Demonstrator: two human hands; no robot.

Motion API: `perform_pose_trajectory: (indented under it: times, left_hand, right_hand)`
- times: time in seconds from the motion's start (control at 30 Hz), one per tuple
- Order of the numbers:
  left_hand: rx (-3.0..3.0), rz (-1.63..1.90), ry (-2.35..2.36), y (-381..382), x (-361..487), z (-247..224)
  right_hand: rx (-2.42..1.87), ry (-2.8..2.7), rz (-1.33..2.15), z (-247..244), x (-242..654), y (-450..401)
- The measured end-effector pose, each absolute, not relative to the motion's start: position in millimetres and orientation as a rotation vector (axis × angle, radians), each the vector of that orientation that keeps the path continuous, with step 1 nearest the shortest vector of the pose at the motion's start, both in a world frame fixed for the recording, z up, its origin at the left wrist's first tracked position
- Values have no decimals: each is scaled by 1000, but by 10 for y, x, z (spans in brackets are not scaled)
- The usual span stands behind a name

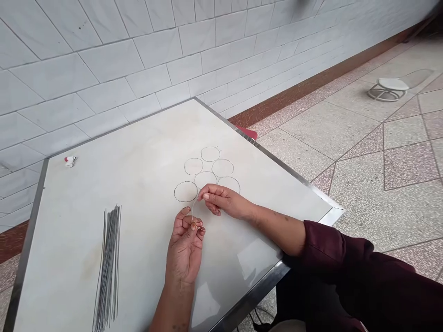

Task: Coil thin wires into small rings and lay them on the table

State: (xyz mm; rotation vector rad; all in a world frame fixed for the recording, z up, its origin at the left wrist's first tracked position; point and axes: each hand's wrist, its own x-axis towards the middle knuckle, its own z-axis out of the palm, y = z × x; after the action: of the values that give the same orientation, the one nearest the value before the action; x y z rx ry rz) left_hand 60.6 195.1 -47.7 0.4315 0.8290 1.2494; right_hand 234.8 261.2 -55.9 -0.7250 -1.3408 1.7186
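A thin, curved wire (pixel 193 210) runs between my two hands above the white table. My left hand (pixel 185 246), palm turned up, pinches its lower part between thumb and fingers, and a short end sticks out to the right. Higher up, my right hand (pixel 221 199) has its thumb and fingertips closed on the other part of the wire. Just beyond my hands lie several wire rings; the nearest left ring (pixel 175 192) sits beside my right fingertips, and the farthest ring (pixel 210 147) is at the back. My right hand partly hides the closest rings.
A bundle of straight grey wires (pixel 110 267) lies on the table's left side. Small red and white items (pixel 70 160) sit near the far left corner. The metal-edged table (pixel 138 170) stands by a tiled wall. A stool (pixel 391 86) is on the floor at right.
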Motion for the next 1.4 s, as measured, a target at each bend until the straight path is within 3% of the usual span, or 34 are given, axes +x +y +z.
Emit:
perform_pose_trajectory:
  times: [0.23, 0.7, 1.4]
  left_hand:
    - [233, 1409, 811, 1990, 567, -491]
    - [202, 1445, 791, 1970, 580, -455]
    - [274, 1463, 818, 1947, 580, -470]
  right_hand:
    - [-520, -1153, 2125, -678, 2253, 2572]
    - [-614, -1086, 1919, -668, 2190, 2593]
    - [-658, -889, 1989, -667, 2140, 2551]
